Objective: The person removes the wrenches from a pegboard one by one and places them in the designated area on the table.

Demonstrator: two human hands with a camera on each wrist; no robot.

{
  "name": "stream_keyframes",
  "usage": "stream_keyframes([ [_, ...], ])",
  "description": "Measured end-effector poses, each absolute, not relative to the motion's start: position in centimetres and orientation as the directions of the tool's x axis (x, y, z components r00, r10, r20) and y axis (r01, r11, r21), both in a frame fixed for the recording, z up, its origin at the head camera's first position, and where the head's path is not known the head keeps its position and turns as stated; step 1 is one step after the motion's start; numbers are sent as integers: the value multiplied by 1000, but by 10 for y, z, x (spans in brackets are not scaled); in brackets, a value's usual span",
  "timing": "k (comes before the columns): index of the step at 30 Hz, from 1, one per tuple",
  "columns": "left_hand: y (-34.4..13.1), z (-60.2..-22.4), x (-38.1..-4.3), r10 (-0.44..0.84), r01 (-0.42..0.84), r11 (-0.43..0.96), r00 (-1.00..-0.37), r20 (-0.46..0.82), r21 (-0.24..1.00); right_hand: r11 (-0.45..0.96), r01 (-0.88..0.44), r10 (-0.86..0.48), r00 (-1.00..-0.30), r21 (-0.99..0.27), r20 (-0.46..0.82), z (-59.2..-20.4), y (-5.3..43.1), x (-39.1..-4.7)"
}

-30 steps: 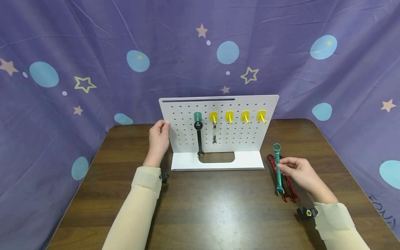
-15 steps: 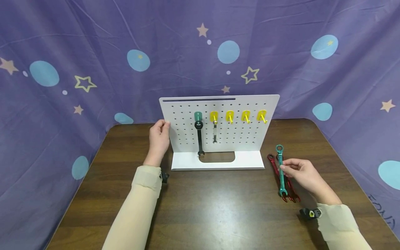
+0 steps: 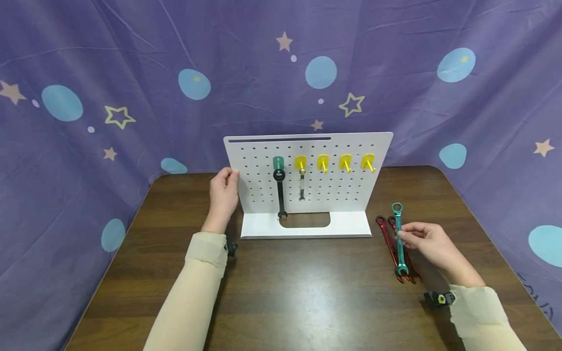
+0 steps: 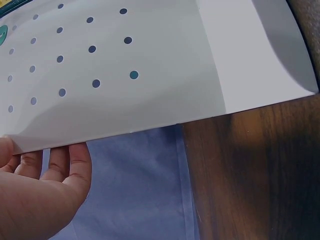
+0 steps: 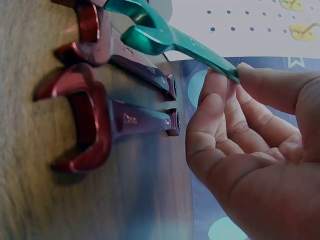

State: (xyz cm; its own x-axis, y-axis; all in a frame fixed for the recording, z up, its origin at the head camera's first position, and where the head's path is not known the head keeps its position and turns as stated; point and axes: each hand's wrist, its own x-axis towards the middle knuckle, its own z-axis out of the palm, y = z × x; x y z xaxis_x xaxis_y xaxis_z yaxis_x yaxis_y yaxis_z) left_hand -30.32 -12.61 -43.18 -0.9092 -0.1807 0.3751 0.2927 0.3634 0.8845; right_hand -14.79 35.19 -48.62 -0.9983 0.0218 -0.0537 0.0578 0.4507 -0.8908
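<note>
My right hand [image 3: 432,243] pinches a green wrench [image 3: 400,239] by its shaft between thumb and fingers. In the right wrist view the green wrench [image 5: 192,47] is held off the table, its open end above two red wrenches [image 5: 95,117]. Those red wrenches [image 3: 386,240] lie side by side on the table. With thumb and fingers, my left hand [image 3: 224,195] grips the left edge of a white pegboard stand [image 3: 259,185]; the left wrist view shows the fingers [image 4: 79,165] behind the board.
From a green hook [image 3: 278,162] hangs a black wrench [image 3: 281,195]. A small silver wrench [image 3: 302,185] hangs on the first yellow hook [image 3: 300,162]. Three further yellow hooks [image 3: 345,162] continue to the right. A purple curtain [image 3: 254,73] stands behind the brown table [image 3: 285,292].
My right hand has shifted slightly to the right with the green wrench, which now stands over the red ones at a slightly different angle. My left hand stays on the board's edge.
</note>
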Motion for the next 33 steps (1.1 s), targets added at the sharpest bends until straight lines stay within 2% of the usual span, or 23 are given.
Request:
stream_keyframes([
  [6,-126,-432,-304,-180,301,363,-906,383,882,452,39,21,-999,-891,-33,-487,359,-148],
  [23,-126,-432,-303,-182,279,369,-914,363,887,390,111,27,-994,-914,-110,-491,372,-145],
  [33,-126,-432,-303,-176,278,365,-917,359,888,455,136,7,-989,-880,-149,-491,379,-144],
])
